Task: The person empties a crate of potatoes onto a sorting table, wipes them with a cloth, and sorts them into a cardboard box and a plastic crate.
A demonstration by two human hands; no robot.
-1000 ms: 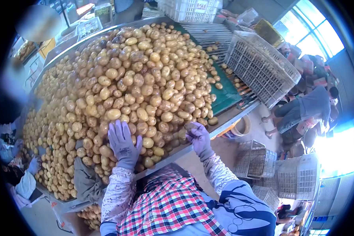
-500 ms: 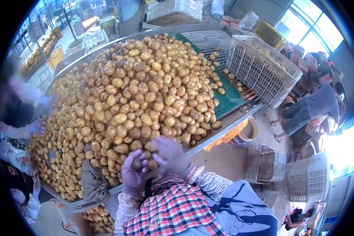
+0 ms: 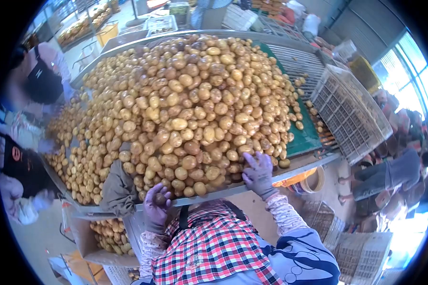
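Note:
A large heap of wet, yellow-brown potatoes (image 3: 176, 124) covers the sorting table in front of me. Gloved in purple, my left hand (image 3: 154, 209) is at the near metal rim, its fingers curled around a dark, brownish potato (image 3: 160, 199). Farther right, my right hand (image 3: 258, 175), also gloved, reaches over the rim with fingers spread at the heap's front edge. I see nothing held in it. A crumpled grey-brown cloth (image 3: 119, 190) hangs over the rim left of my left hand.
A plastic crate (image 3: 349, 111) sits on the slatted right end, beside a green mat (image 3: 305, 135). Below the rim at left is a box of potatoes (image 3: 83, 244). Co-workers (image 3: 26, 161) stand along the left side. Crates are stacked on the floor at right.
My hands, close together before, are now apart: the right has moved right to the heap's edge with fingers spread. The left still holds the dark potato. The view has shifted.

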